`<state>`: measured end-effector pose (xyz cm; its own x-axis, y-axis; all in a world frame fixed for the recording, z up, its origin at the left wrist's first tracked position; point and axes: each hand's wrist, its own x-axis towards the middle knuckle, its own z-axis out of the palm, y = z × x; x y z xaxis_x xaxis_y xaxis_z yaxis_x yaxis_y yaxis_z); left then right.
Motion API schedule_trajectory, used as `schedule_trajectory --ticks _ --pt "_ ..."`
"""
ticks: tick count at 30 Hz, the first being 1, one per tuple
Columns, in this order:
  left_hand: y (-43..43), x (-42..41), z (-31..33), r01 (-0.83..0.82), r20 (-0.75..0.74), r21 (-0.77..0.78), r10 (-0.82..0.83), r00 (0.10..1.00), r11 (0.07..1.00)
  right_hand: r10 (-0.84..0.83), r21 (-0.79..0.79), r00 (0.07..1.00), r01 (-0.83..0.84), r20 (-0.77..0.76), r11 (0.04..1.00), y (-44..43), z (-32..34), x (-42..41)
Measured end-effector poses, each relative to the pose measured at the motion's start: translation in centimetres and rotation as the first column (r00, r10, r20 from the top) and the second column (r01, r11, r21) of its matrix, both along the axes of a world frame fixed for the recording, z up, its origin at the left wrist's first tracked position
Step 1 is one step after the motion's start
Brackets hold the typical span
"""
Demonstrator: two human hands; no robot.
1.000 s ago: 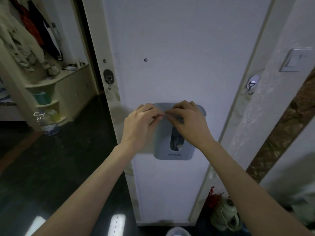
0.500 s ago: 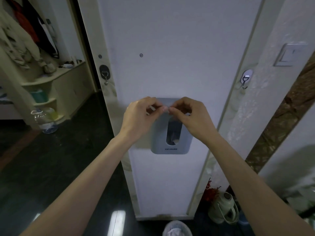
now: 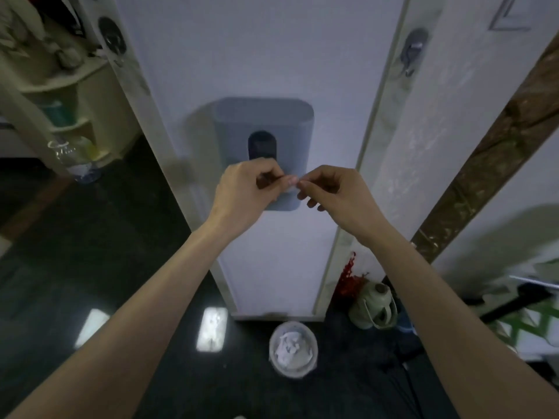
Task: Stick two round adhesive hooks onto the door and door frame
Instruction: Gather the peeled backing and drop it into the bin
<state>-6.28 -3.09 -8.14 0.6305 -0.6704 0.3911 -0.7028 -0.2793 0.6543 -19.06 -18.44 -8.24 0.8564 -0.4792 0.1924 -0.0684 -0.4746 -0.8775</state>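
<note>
Door-edge hook: dark round adhesive hook [image 3: 111, 34] seen mounted.
Frame hook: grey round adhesive hook [image 3: 413, 48] seen mounted.
Hands: left hand [image 3: 245, 197] and right hand [image 3: 338, 192] pinched together on a small pale scrap [image 3: 291, 187], judged backing film.
Remaining: judged disposal only.

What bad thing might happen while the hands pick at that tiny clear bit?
1. The small clear piece is pinched only at the fingertips of the left hand and right hand, so it might slip and drop toward the bin below.
2. If it is sticky, it may cling to a finger or fold on itself.
3. The picture is blurry and the light is dim, so finding a dropped clear bit on the dark floor would be hard.
</note>
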Motion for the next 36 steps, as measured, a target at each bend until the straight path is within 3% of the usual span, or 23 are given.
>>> schedule_trajectory --ticks 9,17,27,36 --pt "1.9 -5.2 -15.4 -0.058 -0.219 0.246 0.113 0.969 0.968 -0.022 0.123 0.944 0.066 -0.329 0.99 1.4 -16.8 -5.0" --pt "4.1 -7.2 -32.7 -0.061 -0.54 0.294 0.219 0.812 0.954 -0.09 0.154 0.768 0.239 -0.634 0.959 3.4 -37.8 -7.2" --pt "6.6 -9.3 -54.9 -0.056 -0.717 0.362 0.317 0.621 0.93 -0.146 0.052 0.582 0.309 -0.8 0.95 5.1 -62.7 -7.3" --pt "6.2 -9.0 -70.2 -0.036 -0.741 0.393 0.34 0.578 0.919 -0.208 -0.087 0.501 0.255 -0.84 0.963 3.0 -78.6 -5.6"
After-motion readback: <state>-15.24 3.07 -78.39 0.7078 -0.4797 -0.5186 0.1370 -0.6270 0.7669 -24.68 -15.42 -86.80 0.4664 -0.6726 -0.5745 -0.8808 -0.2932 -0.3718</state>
